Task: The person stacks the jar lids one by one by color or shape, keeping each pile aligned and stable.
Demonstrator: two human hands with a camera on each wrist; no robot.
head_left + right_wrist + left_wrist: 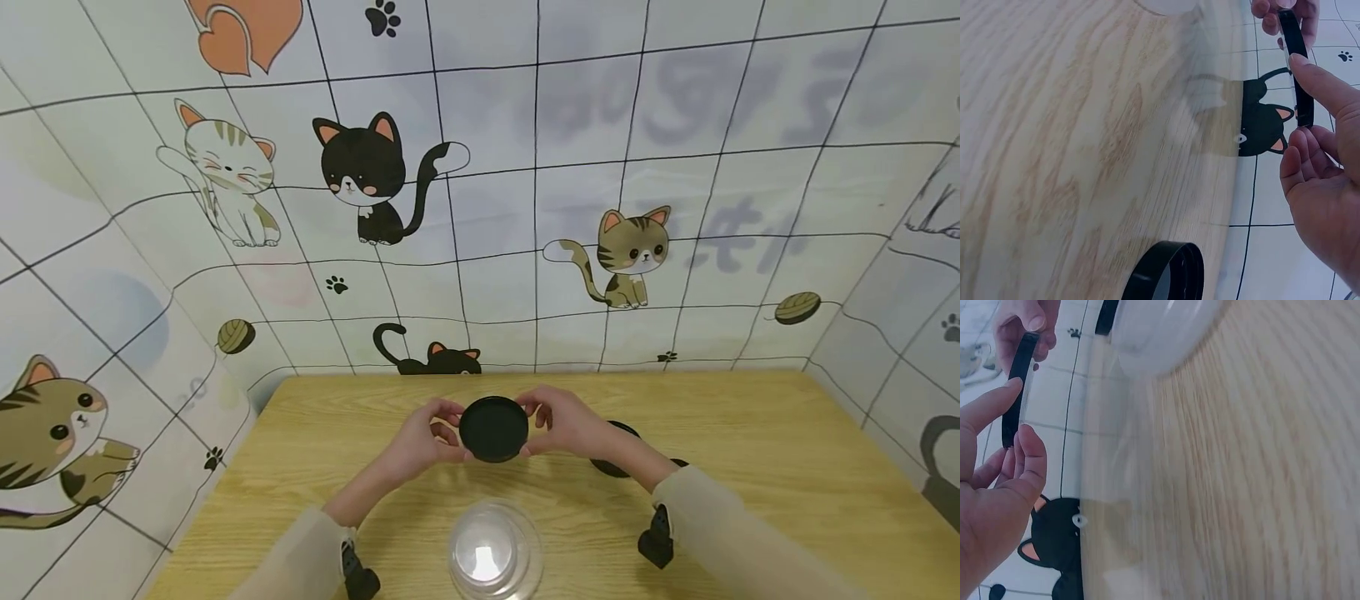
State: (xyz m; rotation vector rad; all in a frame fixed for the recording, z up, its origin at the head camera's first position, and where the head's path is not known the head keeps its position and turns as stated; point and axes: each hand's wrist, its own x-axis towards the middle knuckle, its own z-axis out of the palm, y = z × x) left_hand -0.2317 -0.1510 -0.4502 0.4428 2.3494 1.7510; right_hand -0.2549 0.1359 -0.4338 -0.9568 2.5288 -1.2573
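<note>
A round, shallow black lid is held up above the table between both hands, its dark face towards the head camera. My left hand pinches its left edge, thumb below and fingers above. On the opposite edge, my right hand grips it the same way. Both wrist views show the lid edge-on as a thin black band. Nearer me stands a clear plastic container, seen from above. A second black lid lies on the table, partly hidden behind my right forearm; its raised rim shows in the right wrist view.
The wooden table runs back to a tiled-pattern wall covering with cartoon cats. Another small black edge peeks out beyond the right forearm; what it belongs to is hidden. Dark cameras are strapped at both wrists.
</note>
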